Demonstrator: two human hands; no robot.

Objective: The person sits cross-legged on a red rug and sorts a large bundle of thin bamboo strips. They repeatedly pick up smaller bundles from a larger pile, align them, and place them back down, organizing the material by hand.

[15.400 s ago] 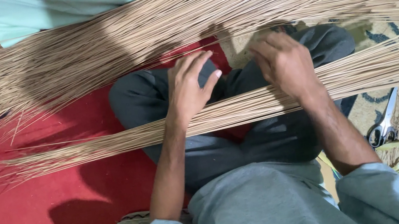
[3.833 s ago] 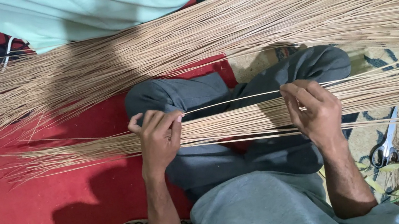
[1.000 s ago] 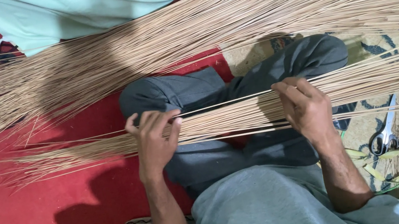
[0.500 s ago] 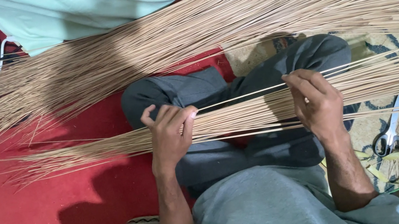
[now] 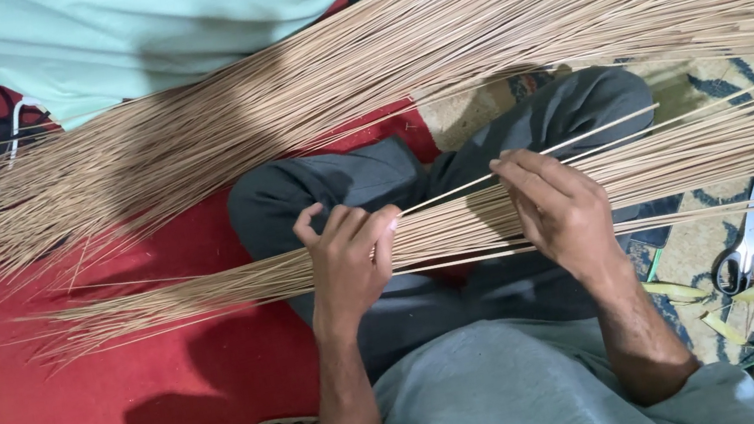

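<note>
My left hand rests on the thin bundle lying across my lap, fingers curled and pinching one stick at their tips. My right hand lies further along the same bundle, fingers bent over the sticks, touching that same stick where it lifts off. A big pile spreads beyond my knees on the red mat, and scissors lie at my right.

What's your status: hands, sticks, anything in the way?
Left hand and right hand both gripping the thin stick bundle across the lap. One stick lifted between them. Big stick pile beyond the knees; scissors at right.
</note>
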